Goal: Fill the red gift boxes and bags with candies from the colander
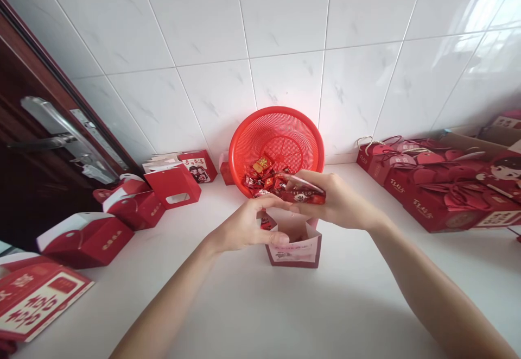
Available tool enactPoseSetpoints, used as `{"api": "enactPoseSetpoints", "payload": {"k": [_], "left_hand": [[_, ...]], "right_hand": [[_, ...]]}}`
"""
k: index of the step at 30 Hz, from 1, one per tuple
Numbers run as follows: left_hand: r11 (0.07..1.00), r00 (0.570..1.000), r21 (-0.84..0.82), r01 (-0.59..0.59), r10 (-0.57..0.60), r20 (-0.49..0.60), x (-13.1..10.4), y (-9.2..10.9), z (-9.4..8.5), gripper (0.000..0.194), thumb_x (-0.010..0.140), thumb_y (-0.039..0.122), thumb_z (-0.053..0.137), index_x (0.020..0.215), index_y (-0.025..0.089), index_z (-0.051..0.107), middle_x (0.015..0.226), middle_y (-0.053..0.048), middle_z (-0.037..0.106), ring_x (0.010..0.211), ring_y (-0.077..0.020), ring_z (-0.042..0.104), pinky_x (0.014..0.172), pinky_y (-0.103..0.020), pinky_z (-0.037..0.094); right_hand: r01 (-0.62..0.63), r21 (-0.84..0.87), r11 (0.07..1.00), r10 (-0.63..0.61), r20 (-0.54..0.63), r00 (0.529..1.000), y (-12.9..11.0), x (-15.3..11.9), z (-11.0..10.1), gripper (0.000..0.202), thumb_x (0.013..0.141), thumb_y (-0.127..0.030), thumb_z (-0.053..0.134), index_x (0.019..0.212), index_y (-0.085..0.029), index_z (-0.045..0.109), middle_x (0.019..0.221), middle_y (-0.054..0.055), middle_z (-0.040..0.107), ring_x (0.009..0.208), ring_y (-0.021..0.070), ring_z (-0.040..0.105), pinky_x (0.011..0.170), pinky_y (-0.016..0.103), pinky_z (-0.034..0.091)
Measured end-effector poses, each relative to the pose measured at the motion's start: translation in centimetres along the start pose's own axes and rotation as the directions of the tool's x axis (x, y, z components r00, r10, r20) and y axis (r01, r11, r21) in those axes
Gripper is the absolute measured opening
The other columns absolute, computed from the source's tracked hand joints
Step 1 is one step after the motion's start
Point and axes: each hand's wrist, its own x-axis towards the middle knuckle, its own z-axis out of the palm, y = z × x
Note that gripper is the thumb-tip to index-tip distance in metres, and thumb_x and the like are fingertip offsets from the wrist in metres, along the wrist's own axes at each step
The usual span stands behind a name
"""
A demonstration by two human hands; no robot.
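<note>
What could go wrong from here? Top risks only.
1. The red packet in the right hand is over the small box and could catch on its rim.
2. The left hand has its thumb at that rim; pressing might bend the thin wall.
3. The red basket leans toward the wall, with candies near its lower rim; a bump might spill some.

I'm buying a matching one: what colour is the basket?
The basket is red, best seen in the head view.
</note>
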Motion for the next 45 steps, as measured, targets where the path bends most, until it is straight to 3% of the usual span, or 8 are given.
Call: {"api": "enactPoseSetpoints", "payload": {"k": [8,13,18,23,28,32,36,45], "left_hand": [[0.998,0.999,-0.038,0.046,-0.047,-0.018,0.1,-0.5,-0.1,0.055,0.068,0.033,0.09,0.119,0.025,0.072,0.134,-0.008,0.062,0.119,-0.0281,0.06,0.095,-0.039,0.054],[0.997,0.999,-0.062,0.047,-0.048,-0.006,0.3,-0.4,-0.1,0.058,0.068,0.032,0.089,0.123,0.022,0.07,0.133,-0.009,0.063,0.115,-0.0274,0.062,0.095,-0.039,0.054],[0.999,1.0,-0.042,0.01,-0.01,0.011,0.3,-0.4,-0.1,0.06,0.071,0.033,0.088,0.127,0.024,0.068,0.125,-0.007,0.069,0.11,-0.0258,0.064,0.096,-0.039,0.053],[0.999,1.0,-0.045,0.008,-0.007,0.009,0.2,-0.2,0.0,0.058,0.071,0.03,0.088,0.125,0.026,0.069,0.132,-0.006,0.067,0.12,-0.0279,0.061,0.097,-0.038,0.051],[0.999,1.0,-0.033,0.029,-0.029,-0.008,0.2,-0.3,0.0,0.056,0.07,0.033,0.088,0.123,0.025,0.07,0.13,-0.008,0.066,0.116,-0.0264,0.061,0.092,-0.036,0.053],[0.998,0.998,-0.038,0.057,-0.058,-0.024,0.3,-0.5,0.0,0.056,0.067,0.037,0.09,0.118,0.023,0.073,0.135,-0.01,0.061,0.115,-0.0269,0.061,0.088,-0.036,0.055],[0.999,0.999,-0.015,0.033,-0.033,-0.036,0.2,-0.4,0.1,0.052,0.071,0.036,0.088,0.119,0.025,0.072,0.13,-0.008,0.066,0.115,-0.0281,0.063,0.094,-0.04,0.054],[0.986,0.983,0.016,-0.164,0.165,-0.084,0.4,0.1,1.0,0.018,0.084,0.028,0.077,0.1,0.021,0.075,0.105,-0.005,0.074,0.108,-0.025,0.066,0.096,-0.037,0.053]], "right_hand": [[-0.03,0.318,0.947,0.025,0.021,0.999,-0.1,0.2,-0.1,0.012,0.083,-0.015,0.057,0.094,-0.018,0.058,0.076,-0.001,0.062,0.06,0.0116,0.057,0.055,0.024,0.046],[-0.092,0.144,0.985,0.075,0.121,0.99,-0.6,-0.1,-0.6,0.018,0.075,-0.01,0.054,0.09,-0.019,0.058,0.073,-0.002,0.061,0.059,0.0121,0.055,0.053,0.025,0.04],[-0.195,-0.075,0.978,0.203,0.12,0.972,-1.1,-0.3,-0.5,0.019,0.076,-0.011,0.059,0.092,-0.021,0.061,0.069,-0.004,0.061,0.055,0.0117,0.051,0.047,0.024,0.034],[-0.144,-0.126,0.982,0.158,0.114,0.981,-0.8,-0.2,0.0,0.014,0.08,-0.017,0.065,0.093,-0.022,0.06,0.08,-0.001,0.066,0.059,0.0112,0.053,0.048,0.023,0.035],[-0.144,-0.007,0.99,0.144,0.031,0.989,-0.7,-0.2,-0.2,0.009,0.086,-0.024,0.065,0.088,-0.02,0.058,0.073,-0.002,0.062,0.055,0.0112,0.055,0.049,0.024,0.039],[-0.111,0.248,0.962,0.13,-0.062,0.99,-0.7,0.1,-0.1,0.022,0.088,-0.037,0.068,0.083,-0.019,0.057,0.066,-0.003,0.058,0.05,0.0113,0.056,0.047,0.024,0.043],[-0.067,0.355,0.933,0.141,-0.189,0.972,-0.3,0.7,1.2,0.028,0.084,-0.043,0.073,0.087,-0.019,0.059,0.068,-0.002,0.059,0.054,0.0125,0.056,0.047,0.025,0.046],[0.021,0.115,0.993,0.012,-0.276,0.961,0.5,1.0,3.6,0.02,0.089,-0.035,0.068,0.085,-0.021,0.055,0.069,-0.004,0.054,0.059,0.0101,0.044,0.054,0.023,0.037]]}}
